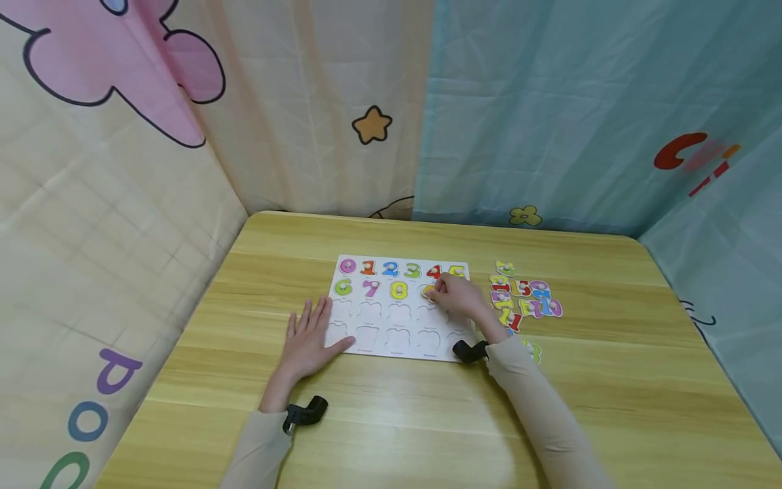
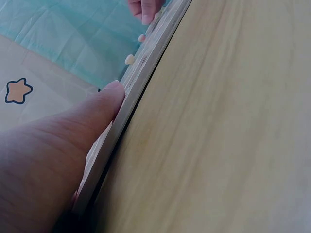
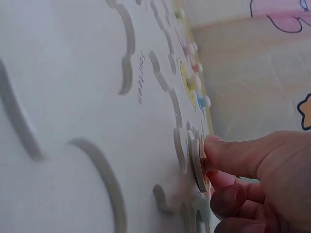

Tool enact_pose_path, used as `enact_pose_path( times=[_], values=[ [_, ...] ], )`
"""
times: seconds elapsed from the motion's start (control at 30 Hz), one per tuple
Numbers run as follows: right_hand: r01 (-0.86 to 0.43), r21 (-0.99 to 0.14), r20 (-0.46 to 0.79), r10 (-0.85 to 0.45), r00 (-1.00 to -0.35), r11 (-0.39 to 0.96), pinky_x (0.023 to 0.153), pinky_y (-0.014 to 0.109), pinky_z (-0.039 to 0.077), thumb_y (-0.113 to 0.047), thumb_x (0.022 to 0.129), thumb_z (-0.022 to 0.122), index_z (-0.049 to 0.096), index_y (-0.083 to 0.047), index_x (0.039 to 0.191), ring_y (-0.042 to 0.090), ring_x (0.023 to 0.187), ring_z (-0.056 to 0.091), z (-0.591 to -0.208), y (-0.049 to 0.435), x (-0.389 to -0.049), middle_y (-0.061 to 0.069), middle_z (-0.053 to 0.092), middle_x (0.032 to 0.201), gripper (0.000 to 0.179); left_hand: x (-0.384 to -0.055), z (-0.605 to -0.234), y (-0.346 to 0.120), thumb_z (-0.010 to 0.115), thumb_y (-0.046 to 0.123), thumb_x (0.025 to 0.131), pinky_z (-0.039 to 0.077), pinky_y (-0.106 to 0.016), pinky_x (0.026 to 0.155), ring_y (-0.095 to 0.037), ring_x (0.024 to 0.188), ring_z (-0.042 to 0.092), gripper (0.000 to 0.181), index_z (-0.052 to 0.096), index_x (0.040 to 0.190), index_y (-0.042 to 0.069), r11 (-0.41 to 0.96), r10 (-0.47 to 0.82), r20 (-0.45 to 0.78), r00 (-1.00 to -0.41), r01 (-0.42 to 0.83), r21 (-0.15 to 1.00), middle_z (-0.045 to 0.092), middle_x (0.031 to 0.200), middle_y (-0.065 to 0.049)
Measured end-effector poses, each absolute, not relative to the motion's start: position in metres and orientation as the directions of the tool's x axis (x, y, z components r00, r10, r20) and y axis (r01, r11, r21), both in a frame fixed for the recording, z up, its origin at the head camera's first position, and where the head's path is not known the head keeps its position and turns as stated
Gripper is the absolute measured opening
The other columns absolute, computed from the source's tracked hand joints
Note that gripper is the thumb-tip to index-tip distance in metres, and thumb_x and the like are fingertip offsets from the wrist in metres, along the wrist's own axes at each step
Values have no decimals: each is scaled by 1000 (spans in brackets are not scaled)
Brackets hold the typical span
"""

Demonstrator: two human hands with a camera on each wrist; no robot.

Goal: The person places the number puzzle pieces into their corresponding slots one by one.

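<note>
A small yellow-edged wooden number piece, its face mostly hidden from me, is over the white rectangular puzzle board, just right of the yellow 8 in the second row. Its rim stands proud of the surface; I can't tell whether it touches the board. The person's right hand pinches it between thumb and fingers. The left hand lies spread at the board's near left corner, thumb on the edge. Coloured numerals 0 to 8 sit in their recesses; the lower two rows show bare outlines. Right of the board, a jumbled cluster of bright, knobbed number pieces lies on the pale wood-grain table, before a blue-green curtain.
</note>
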State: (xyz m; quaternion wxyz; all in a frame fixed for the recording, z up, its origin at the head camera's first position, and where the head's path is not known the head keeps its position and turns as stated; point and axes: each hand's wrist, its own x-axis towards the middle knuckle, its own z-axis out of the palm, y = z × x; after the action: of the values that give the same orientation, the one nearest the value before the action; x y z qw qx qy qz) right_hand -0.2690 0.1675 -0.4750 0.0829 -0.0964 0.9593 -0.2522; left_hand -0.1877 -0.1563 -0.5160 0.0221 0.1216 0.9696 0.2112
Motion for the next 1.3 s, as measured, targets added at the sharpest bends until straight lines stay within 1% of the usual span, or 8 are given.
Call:
enact_pose_path(
  times=[0.23,0.47,0.63,1.0,1.3],
  values=[
    [-100,-482,-133,-186,-974,871,52,32,35,-42,90,63,56,-12,85,18,58,49,-480,158,-273,1,52,67,31,-187,-515,-156,48,68,86,-11,-52,109,-33,142,-6,98,11,152,6,878,249,25,-968,237,416,5,158,-12],
    [-89,-442,-115,-154,-981,893,51,33,34,-41,90,62,54,-14,83,19,56,49,-476,150,-271,1,50,62,29,-189,-516,-158,44,71,86,-11,-52,109,-32,142,-6,99,10,153,7,882,248,27,-968,237,408,5,158,-11],
    [-76,-418,-114,-135,-984,905,52,32,33,-40,90,62,53,-14,80,20,57,49,-476,145,-269,1,51,63,29,-190,-516,-159,44,72,85,-11,-52,109,-32,142,-6,99,10,153,7,883,247,24,-969,236,406,6,158,-10],
    [-57,-435,-113,-117,-987,899,53,33,33,-40,91,62,54,-14,82,19,56,49,-481,147,-268,1,50,61,29,-189,-517,-158,44,71,85,-12,-52,109,-32,142,-7,99,10,153,7,882,250,16,-968,234,409,6,158,-10],
    [-63,-436,-91,-114,-989,898,50,32,33,-40,91,62,54,-13,84,20,54,49,-481,148,-265,1,49,61,29,-189,-516,-157,44,71,86,-11,-52,109,-32,142,-7,99,10,153,7,884,248,11,-969,231,406,5,158,-10]
  ],
)
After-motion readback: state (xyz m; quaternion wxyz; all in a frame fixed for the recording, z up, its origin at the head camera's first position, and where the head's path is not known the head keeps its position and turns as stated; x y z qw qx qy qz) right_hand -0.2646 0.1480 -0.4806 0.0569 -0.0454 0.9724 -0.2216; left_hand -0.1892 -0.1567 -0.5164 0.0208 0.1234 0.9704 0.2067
